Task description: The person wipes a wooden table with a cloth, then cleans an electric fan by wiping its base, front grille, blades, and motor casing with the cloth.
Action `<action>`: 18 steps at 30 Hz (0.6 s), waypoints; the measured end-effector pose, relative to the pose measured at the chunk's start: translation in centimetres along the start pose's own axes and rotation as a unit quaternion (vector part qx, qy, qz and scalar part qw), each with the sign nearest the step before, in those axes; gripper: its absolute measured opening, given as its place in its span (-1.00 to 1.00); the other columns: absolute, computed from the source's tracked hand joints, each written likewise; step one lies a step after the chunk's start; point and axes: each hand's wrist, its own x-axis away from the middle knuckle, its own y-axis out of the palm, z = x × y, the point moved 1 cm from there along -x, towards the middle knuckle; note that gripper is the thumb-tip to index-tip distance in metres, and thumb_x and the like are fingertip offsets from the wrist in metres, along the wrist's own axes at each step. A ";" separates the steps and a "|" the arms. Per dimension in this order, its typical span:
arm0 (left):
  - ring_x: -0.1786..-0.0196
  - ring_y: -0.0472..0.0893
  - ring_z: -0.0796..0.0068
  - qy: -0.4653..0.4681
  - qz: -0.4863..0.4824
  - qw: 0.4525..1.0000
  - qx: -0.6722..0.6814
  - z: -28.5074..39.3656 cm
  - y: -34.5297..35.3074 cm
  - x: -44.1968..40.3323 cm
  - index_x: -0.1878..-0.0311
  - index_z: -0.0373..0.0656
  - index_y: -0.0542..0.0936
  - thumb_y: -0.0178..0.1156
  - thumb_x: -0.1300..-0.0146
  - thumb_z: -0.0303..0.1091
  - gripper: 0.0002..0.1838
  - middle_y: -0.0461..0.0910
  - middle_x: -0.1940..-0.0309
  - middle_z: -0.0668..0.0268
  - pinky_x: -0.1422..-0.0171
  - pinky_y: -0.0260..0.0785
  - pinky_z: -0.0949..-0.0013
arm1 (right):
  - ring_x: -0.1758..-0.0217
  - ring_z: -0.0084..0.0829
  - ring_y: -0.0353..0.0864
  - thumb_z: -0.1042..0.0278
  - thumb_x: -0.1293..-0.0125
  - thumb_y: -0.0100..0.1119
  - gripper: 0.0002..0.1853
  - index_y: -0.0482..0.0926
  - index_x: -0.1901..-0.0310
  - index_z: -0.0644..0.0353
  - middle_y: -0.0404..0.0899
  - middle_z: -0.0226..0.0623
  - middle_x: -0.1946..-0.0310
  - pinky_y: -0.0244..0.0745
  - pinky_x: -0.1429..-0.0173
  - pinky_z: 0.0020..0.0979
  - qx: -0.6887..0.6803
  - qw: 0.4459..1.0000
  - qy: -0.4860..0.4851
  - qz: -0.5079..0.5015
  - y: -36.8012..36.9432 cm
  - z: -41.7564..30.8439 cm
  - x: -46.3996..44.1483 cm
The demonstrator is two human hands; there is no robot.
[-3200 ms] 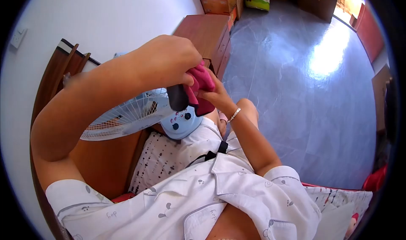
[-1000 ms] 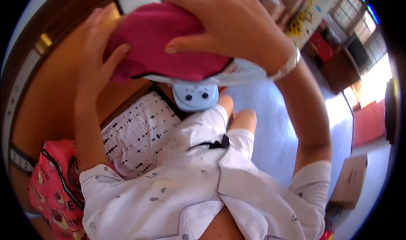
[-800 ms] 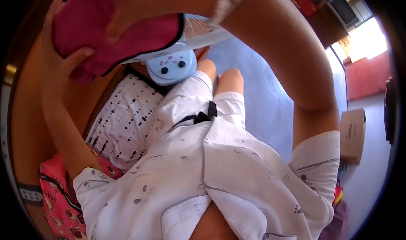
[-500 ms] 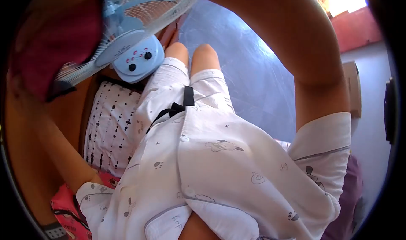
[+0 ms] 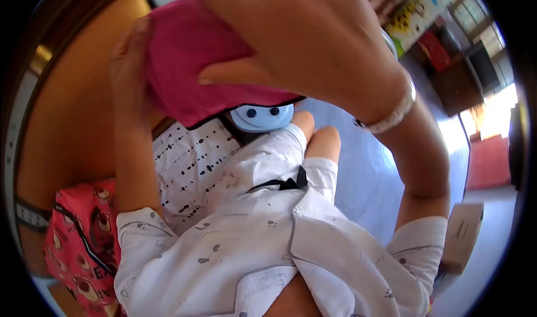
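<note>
A magenta cloth [image 5: 196, 65] with a black edge is held up in front of me, near the top of the head view. My left hand [image 5: 130, 65] grips its left side, with the fingers partly behind the fabric. Across its upper right lies my right hand [image 5: 302, 43], thumb on the front face and fingers bent over near the top edge. A pale bracelet [image 5: 396, 113] circles my right wrist. The cloth hides most of a light blue fan, whose base [image 5: 262, 118] with two dark knobs shows below the hem.
A white pillow [image 5: 193, 155] with black dots lies by my legs. At the left rests a red patterned bag [image 5: 92, 205] against an orange-brown wooden panel [image 5: 78, 127]. A cardboard box [image 5: 463, 236] stands at the right, beyond the blue-grey floor [image 5: 369, 166].
The magenta cloth has moved from the far left to in front of me, with my left hand on it. My right hand has come into view and onto the cloth. The camera has turned.
</note>
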 end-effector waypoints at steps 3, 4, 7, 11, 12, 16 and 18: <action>0.18 0.65 0.58 0.018 -0.022 0.999 0.034 -0.2 -0.3 0.5 0.04 -0.26 0.65 0.25 -0.37 -0.19 -0.70 0.70 0.19 0.30 0.03 0.51 0.51 | 0.14 -0.26 0.69 -0.05 -0.29 0.22 -0.54 0.57 0.09 0.26 0.67 -0.15 0.18 0.60 0.17 -0.31 0.028 0.990 0.041 -0.135 -0.8 -0.5 -0.7; 0.19 0.64 0.62 0.022 -0.025 0.999 0.031 -0.1 -0.5 0.6 0.07 -0.26 0.66 0.26 -0.36 -0.20 -0.71 0.70 0.20 0.31 0.06 0.51 0.54 | 0.20 -0.26 0.70 -0.21 -0.09 0.31 -0.38 0.59 0.02 0.19 0.68 -0.20 0.18 0.61 0.15 -0.30 0.058 0.998 0.027 -0.018 0.7 0.0 0.2; 0.18 0.64 0.61 0.056 -0.042 0.997 0.041 1.5 0.8 1.6 0.10 -0.24 0.68 0.28 -0.33 -0.24 -0.75 0.70 0.25 0.32 0.05 0.51 0.54 | 0.21 -0.25 0.73 -0.40 0.14 0.39 -0.17 0.62 -0.06 0.12 0.69 -0.25 0.15 0.62 0.11 -0.28 0.090 0.992 -0.008 0.085 0.3 0.9 0.1; 0.12 0.64 0.58 0.100 -0.090 0.989 0.056 1.1 0.8 1.7 -0.01 -0.22 0.64 0.29 -0.31 -0.36 -0.75 0.68 0.16 0.30 -0.03 0.49 0.52 | 0.12 -0.18 0.73 -0.41 0.06 0.32 -0.17 0.61 -0.08 0.15 0.69 -0.19 0.10 0.63 0.07 -0.25 0.044 0.991 -0.057 0.109 0.2 2.5 1.3; 0.12 0.64 0.58 0.104 -0.084 0.990 0.054 0.7 0.5 1.8 -0.01 -0.22 0.64 0.29 -0.31 -0.36 -0.75 0.68 0.16 0.30 -0.03 0.49 0.52 | 0.11 -0.17 0.73 -0.41 0.04 0.31 -0.18 0.61 -0.09 0.15 0.69 -0.18 0.09 0.63 0.05 -0.24 0.044 0.991 -0.065 0.111 0.4 2.8 1.6; 0.10 0.61 0.60 0.080 -0.046 0.992 0.080 0.0 -0.2 2.1 -0.01 -0.21 0.62 0.28 -0.30 -0.43 -0.76 0.65 0.13 0.31 -0.04 0.47 0.51 | 0.07 -0.17 0.73 -0.32 -0.11 0.22 -0.30 0.64 -0.07 0.16 0.69 -0.17 0.08 0.64 0.00 -0.21 0.034 0.989 -0.084 0.119 0.9 3.4 2.1; 0.10 0.60 0.61 0.088 0.014 0.992 0.087 0.0 0.5 2.2 0.01 -0.21 0.63 0.28 -0.30 -0.45 -0.78 0.65 0.14 0.32 -0.04 0.46 0.52 | 0.05 -0.18 0.72 -0.27 -0.21 0.14 -0.35 0.65 -0.06 0.18 0.69 -0.16 0.10 0.64 0.00 -0.21 0.040 0.987 -0.091 0.126 1.1 4.1 2.1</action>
